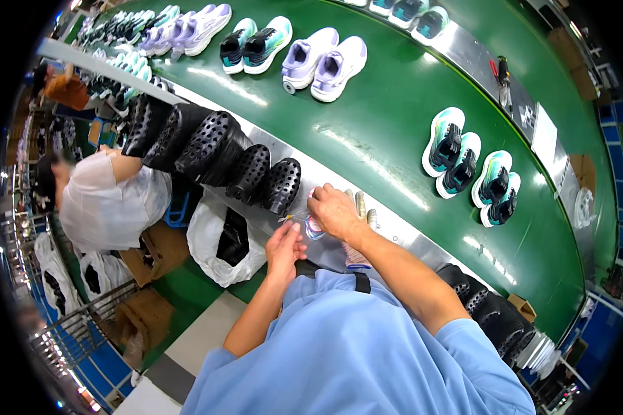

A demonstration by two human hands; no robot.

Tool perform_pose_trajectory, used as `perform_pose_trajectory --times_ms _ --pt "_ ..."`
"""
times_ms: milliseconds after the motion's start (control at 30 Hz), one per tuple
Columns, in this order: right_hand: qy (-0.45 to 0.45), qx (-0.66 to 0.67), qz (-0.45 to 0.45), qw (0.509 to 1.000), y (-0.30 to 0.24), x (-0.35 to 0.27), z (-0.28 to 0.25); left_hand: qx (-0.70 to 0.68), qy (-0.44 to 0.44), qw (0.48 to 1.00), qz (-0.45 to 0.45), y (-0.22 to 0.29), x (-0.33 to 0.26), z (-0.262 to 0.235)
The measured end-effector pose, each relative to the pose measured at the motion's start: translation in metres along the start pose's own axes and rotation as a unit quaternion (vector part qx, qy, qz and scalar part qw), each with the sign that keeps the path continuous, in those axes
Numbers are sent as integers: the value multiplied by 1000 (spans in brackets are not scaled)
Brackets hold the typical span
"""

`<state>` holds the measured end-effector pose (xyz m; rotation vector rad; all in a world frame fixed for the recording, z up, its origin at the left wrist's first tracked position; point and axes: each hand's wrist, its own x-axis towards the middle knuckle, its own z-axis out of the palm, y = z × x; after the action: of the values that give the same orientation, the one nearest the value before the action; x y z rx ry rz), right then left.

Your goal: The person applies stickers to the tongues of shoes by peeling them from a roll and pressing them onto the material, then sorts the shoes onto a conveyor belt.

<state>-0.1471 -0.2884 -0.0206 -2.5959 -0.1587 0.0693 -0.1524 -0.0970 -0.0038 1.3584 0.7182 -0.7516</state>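
Both my hands meet at the near metal edge of the green table, close to the black perforated shoe forms. My right hand [333, 213] is closed, with its fingers bent down at a small round thing with pink and blue edges [314, 228]. Lower left of it, my left hand [284, 252] has its thumb and fingers curled together. By its fingertips is a thin pale strand with a yellow bit [289, 218]; whether the fingers pinch it is unclear. Beside my right hand lies a work glove [360, 204] with greyish fingers, and its striped cuff [356, 257] hangs under my forearm.
Black perforated shoe forms [281, 185] line the table edge on the left; more [476, 297] stand at right. Sneaker pairs [338, 68] sit on the green surface [367, 138]. A white bag [204, 238] holds black pieces below left. Another person [111, 200] is at far left.
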Motion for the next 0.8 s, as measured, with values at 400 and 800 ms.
perform_pose_trajectory --times_ms 400,800 --pt "-34 136 -16 990 -1 -26 -29 -178 -46 981 -63 -15 18 3" --pt "-67 238 136 959 -8 -51 -34 -194 -40 978 -58 -24 12 16"
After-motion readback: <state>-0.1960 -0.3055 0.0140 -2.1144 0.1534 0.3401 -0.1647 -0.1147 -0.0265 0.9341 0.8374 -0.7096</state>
